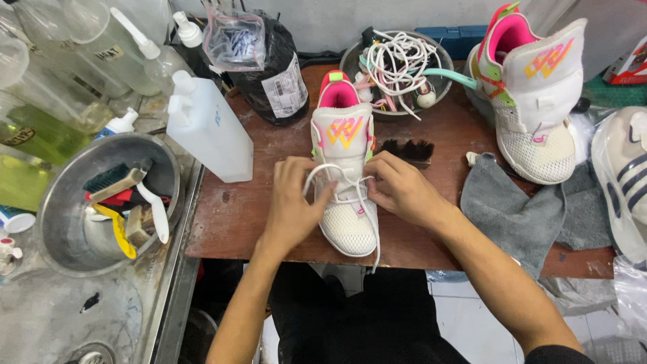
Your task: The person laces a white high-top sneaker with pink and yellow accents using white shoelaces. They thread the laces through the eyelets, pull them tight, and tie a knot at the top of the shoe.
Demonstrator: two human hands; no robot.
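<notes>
Seen from above at a worn brown wooden table (236,216): a white mesh-toed high-top sneaker (345,176), pink-lined at the collar, with an orange-and-yellow zigzag emblem on the tongue, standing upright at the table's centre, toe toward the near edge. Left hand (293,202) resting on the shoe's left flank, fingers pinched together on a loop of flat white lace (319,172). Right hand (401,189) pressed against the right flank, fingertips closed on the lace at the eyelets; one loose end trailing down past the table's edge. Just behind the shoe, a dark bristle brush (408,149), half hidden by the right hand. Farther back, a round metal bowl (399,67) heaped with tangled white, pink and mint laces. At right, the matching sneaker (536,98), unlaced, tipped on its side over a crumpled grey cloth (515,212), beside a white shoe with dark stripes (623,178). At left, a squared translucent white plastic jug (209,128), a black bottle (273,67) draped with a clear bag, and a dented steel basin (50,216) holding scrub brushes with wooden and plastic handles. Clear bottles (87,47) of pale and yellow-green liquid crowded in the far corner.
</notes>
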